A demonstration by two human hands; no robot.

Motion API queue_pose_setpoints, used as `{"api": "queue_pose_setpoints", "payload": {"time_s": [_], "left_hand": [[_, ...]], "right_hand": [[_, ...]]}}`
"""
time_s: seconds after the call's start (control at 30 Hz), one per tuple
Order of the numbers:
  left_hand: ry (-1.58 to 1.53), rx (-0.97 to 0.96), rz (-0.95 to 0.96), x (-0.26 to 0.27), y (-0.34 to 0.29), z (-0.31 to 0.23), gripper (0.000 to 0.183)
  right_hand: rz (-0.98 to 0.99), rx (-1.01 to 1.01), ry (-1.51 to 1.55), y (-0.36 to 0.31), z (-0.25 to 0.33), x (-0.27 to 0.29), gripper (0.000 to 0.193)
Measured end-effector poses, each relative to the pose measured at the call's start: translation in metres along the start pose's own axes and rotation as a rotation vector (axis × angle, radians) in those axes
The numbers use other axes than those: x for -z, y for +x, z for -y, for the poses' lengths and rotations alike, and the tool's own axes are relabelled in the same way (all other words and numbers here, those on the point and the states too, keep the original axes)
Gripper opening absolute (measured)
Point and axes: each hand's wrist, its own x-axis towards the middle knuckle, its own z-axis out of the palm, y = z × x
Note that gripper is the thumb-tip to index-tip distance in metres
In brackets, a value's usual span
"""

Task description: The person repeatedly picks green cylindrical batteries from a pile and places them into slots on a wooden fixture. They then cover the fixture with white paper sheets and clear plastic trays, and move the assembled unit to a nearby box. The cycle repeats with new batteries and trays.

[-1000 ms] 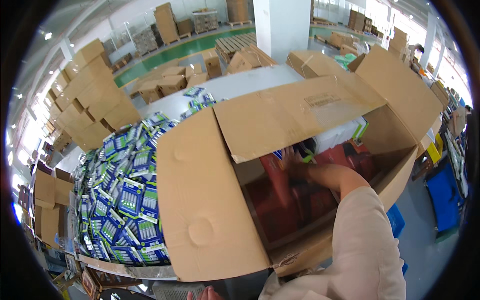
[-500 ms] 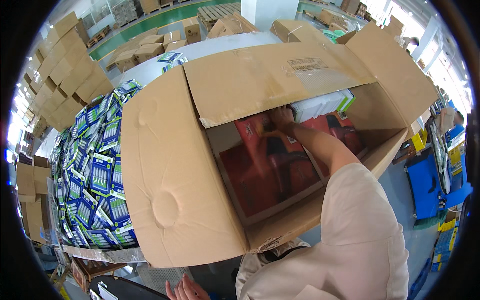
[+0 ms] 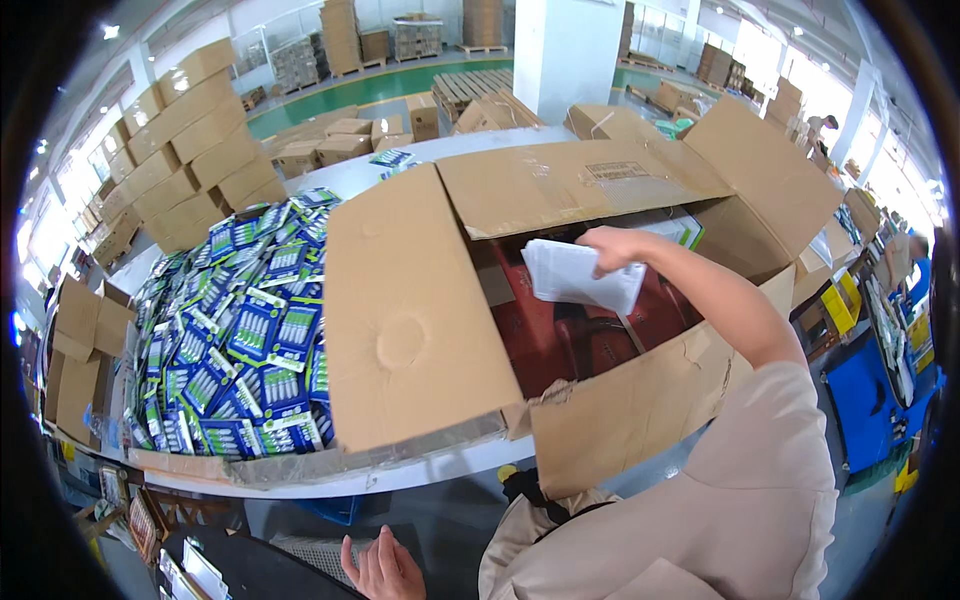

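My right hand grips a small stack of white cards, thumb over the top side. It is held just above the opening of a large cardboard box with its flaps folded outward. Down inside the box lie red printed packages, partly shaded. Behind my wrist, more white cards with a green edge stand against the far side, half hidden by a flap. Near the lower edge, away from the box, my left hand is empty, its fingers loosely bent and apart.
A heap of blue and green blister packs covers the table left of the box. Stacked cartons rise at the far left. Blue bins stand at the right. A white pillar is behind, and a dark chair is below.
My right hand has come up out of the box with the white cards in it. The near flap now hangs outward, and the view has tilted upward.
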Motion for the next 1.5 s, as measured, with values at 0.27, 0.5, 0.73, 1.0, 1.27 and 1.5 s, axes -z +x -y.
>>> {"api": "queue_pose_setpoints", "payload": {"time_s": [0.27, 0.5, 0.73, 1.0, 1.27, 1.5], "left_hand": [[-0.200, 0.298, -0.234, 0.119, -0.040, -0.004, 0.056], [-0.440, 0.640, 0.225, 0.169, -0.092, -0.025, 0.098], [-1.111, 1.504, -0.486, 0.151, -0.229, 0.020, 0.041], [-0.768, 1.653, -0.868, 0.118, -0.230, 0.054, 0.048], [-0.789, 1.692, -1.060, 0.081, -0.208, 0.102, 0.058], [-0.250, 1.712, -1.360, 0.129, -0.260, 0.018, 0.023]], "right_hand": [[-0.223, 0.424, -0.407, -0.215, 0.264, 0.081, 0.033], [0.820, 1.548, -0.974, -0.160, 0.550, -0.112, 0.032], [0.424, 1.544, 0.138, -0.099, 0.676, -0.202, 0.067], [0.985, 0.574, 1.046, -0.074, 0.658, -0.397, 0.079], [1.131, 0.622, 0.856, 0.024, 0.717, -0.384, 0.040], [0.942, 0.912, 0.478, 0.119, 0.831, -0.462, 0.046]]}}
